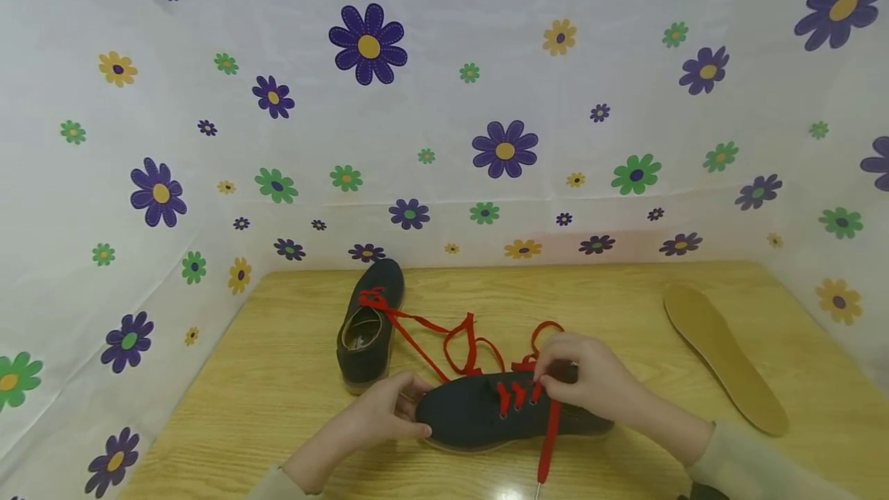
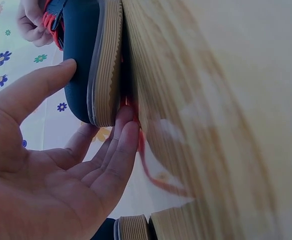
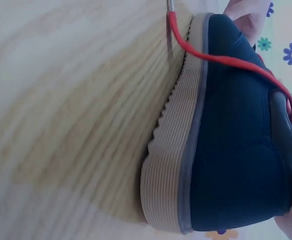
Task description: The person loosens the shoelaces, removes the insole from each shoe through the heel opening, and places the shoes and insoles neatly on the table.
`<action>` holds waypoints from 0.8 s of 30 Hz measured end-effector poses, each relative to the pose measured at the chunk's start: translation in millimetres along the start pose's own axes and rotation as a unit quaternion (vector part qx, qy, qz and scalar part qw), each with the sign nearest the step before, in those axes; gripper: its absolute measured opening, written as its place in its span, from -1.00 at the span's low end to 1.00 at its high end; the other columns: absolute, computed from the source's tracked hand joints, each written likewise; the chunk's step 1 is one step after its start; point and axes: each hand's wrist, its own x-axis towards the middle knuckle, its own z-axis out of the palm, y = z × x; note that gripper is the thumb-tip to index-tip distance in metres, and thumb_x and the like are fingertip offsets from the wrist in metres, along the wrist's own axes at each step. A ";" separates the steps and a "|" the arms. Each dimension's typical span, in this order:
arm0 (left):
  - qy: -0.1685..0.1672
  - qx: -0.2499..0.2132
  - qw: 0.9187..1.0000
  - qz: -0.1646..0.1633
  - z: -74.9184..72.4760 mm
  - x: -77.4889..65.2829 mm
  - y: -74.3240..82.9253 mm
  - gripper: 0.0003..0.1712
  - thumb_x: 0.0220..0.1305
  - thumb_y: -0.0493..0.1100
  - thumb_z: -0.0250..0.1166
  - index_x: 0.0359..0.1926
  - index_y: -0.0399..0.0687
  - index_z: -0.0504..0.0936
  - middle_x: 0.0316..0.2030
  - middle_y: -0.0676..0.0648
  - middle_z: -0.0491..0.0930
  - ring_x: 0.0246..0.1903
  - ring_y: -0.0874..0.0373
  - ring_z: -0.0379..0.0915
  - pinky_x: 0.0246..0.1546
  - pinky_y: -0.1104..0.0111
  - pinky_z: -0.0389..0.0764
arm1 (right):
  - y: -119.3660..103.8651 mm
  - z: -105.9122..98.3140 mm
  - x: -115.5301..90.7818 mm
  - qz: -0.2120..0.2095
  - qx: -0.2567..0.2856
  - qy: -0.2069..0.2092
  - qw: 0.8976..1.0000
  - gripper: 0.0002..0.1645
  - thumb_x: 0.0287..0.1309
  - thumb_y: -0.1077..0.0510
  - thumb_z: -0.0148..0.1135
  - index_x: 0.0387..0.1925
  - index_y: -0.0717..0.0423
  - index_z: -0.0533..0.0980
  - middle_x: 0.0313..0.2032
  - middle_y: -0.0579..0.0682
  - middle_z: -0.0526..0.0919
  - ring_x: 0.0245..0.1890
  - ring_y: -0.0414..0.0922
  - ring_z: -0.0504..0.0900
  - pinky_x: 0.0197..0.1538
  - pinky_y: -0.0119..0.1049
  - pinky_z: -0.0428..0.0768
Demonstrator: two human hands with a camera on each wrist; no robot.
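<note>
A navy shoe (image 1: 465, 413) with a pale ridged sole (image 2: 107, 65) lies crosswise at the front of the table, toe to the left. My left hand (image 1: 385, 409) holds its toe, with the thumb on the upper and the fingers at the sole. Over the shoe's opening, my right hand (image 1: 586, 376) pinches the red shoelace (image 1: 550, 438) beside the top eyelets. From there the lace hangs down across the shoe's side to a metal tip (image 3: 170, 5). Red lacing (image 1: 518, 396) crosses the front eyelets. The right fingertips are mostly out of the right wrist view.
A second navy shoe (image 1: 364, 369) stands behind at the left, and its long red laces (image 1: 424, 322) trail toward the first shoe. A tan insole (image 1: 725, 361) lies at the right of the wooden table (image 1: 278, 423). A flower-printed sheet (image 1: 444, 99) surrounds the table's back and sides.
</note>
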 end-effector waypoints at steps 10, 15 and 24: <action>-0.002 -0.004 1.000 0.003 0.3 0.6 -2.2 -0.46 0.19 -0.40 0.54 0.17 -0.37 0.57 -0.05 -0.19 0.67 -0.21 0.14 0.68 -0.15 0.41 0.75 | 0.1 6.8 -1.4 -0.008 -0.008 0.019 1.000 -0.70 0.17 0.43 0.37 -0.35 -0.08 0.62 -0.33 -0.20 0.64 -0.29 -0.34 0.51 -0.21 -0.41 0.63; -0.002 -0.004 1.000 0.003 0.4 -0.6 -1.9 -0.46 0.19 -0.40 0.54 0.17 -0.37 0.57 -0.05 -0.19 0.67 -0.20 0.13 0.68 -0.14 0.40 0.75 | 2.7 3.7 0.3 -0.047 -0.056 -0.026 0.997 -0.74 0.22 0.32 0.40 -0.28 -0.15 0.63 -0.30 -0.27 0.64 -0.27 -0.32 0.50 -0.19 -0.37 0.60; 0.000 0.011 1.000 0.001 0.8 -1.0 -0.1 -0.46 0.20 -0.37 0.54 0.17 -0.35 0.57 -0.02 -0.20 0.66 -0.19 0.14 0.66 -0.13 0.38 0.74 | 3.0 -1.5 1.2 -0.006 0.016 -0.050 0.999 -0.83 0.35 0.29 0.39 -0.31 -0.03 0.62 -0.31 -0.15 0.65 -0.27 -0.38 0.51 -0.19 -0.41 0.64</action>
